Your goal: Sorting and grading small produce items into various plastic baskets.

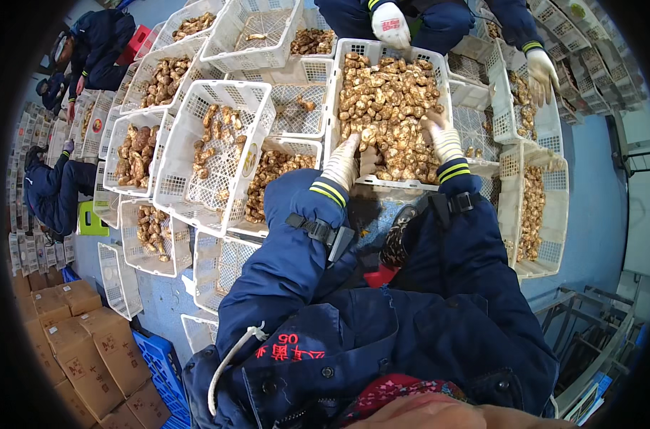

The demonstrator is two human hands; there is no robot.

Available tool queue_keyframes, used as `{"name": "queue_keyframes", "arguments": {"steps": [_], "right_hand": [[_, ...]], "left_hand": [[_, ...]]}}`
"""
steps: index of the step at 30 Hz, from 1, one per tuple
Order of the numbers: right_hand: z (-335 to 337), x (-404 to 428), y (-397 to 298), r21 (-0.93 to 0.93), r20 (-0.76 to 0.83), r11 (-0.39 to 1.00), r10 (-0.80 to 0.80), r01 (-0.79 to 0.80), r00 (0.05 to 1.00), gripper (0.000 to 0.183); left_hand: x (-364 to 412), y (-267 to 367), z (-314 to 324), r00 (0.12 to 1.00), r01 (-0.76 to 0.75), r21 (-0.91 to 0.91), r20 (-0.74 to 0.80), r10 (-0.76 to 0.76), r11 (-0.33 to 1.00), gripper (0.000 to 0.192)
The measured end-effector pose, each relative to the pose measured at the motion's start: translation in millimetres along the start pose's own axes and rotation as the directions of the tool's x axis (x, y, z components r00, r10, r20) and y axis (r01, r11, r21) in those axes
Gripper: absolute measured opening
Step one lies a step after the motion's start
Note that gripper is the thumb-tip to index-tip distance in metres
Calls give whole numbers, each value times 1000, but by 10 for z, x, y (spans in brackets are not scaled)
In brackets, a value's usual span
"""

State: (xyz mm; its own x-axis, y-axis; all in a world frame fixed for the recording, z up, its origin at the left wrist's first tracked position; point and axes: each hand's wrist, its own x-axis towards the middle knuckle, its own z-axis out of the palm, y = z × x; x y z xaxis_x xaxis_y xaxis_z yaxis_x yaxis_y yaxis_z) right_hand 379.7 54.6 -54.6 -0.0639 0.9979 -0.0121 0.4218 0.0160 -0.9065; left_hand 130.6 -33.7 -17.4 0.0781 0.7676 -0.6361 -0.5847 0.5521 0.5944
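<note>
A white plastic crate (331,107) full of brown and cream mushrooms (392,96) stands right before me. My left hand (357,158), in a pale glove with a ribbed cuff, reaches into its near left corner. One pale mushroom (367,135) lies against the thumb; whether the fingers grip it cannot be made out. At the crate's right side my right hand (438,128), gloved alike, touches the heap. Its fingertips are blurred and partly lost among the mushrooms.
Opposite, a co-worker's gloved hand (390,26) rests at the crate's far rim; the other glove (542,75) hangs over a crate (501,96) on the right. A tilted crate (169,166) with scattered mushrooms stands left. Cardboard boxes (83,359) and a blue plastic pallet (161,370) occupy the lower left.
</note>
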Motion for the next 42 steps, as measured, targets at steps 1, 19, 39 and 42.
{"name": "queue_keyframes", "arguments": {"steps": [1,19,39,42], "right_hand": [[73,-23,-56,-89,38,992,90,-86,995,39],[715,-110,-383,-709,224,640,-192,295,955,32],[915,-38,-425,-160,185,973,-136,166,973,43],[830,-336,-851,616,238,770,18,-166,971,52]], "left_hand": [[20,-18,-63,1000,-3,-1,-8,3,1000,47],[79,163,-252,879,-446,-326,17,477,834,59],[-181,131,-137,960,-207,-152,157,231,966,49],[-159,138,-220,950,-203,-188,200,240,961,47]]}}
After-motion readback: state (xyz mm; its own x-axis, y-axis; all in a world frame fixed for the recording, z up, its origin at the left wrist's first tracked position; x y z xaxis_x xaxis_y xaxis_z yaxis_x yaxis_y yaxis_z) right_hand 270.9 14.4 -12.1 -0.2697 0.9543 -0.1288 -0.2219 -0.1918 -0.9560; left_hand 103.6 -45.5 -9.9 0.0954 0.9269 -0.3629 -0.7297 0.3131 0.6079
